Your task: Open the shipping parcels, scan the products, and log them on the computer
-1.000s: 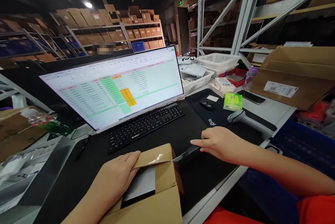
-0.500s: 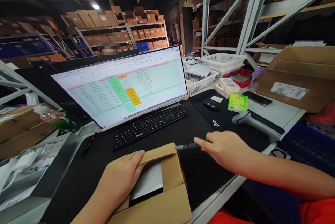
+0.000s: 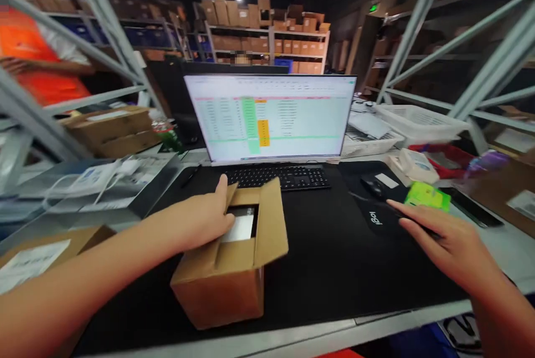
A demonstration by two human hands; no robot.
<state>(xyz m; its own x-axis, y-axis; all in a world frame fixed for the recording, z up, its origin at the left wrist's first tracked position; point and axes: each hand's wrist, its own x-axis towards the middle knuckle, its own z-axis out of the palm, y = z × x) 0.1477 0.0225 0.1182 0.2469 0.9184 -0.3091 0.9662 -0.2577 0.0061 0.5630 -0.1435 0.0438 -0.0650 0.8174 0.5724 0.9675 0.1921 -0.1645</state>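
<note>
cardboard box (image 3: pixel 221 299) sits open on black mat (image 3: pixel 330 260) facing stocked shelves (image 3: pixel 271 43).

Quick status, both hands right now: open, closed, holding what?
Left hand: closed, holding the left flap of the open cardboard box.
Right hand: closed around a slim dark tool, possibly a knife; too blurred to be sure.

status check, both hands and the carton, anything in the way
Left hand on left side of open carton. Right hand clear of it, holding thin tool, blurred. White item inside; left hand partly covers opening.
</note>
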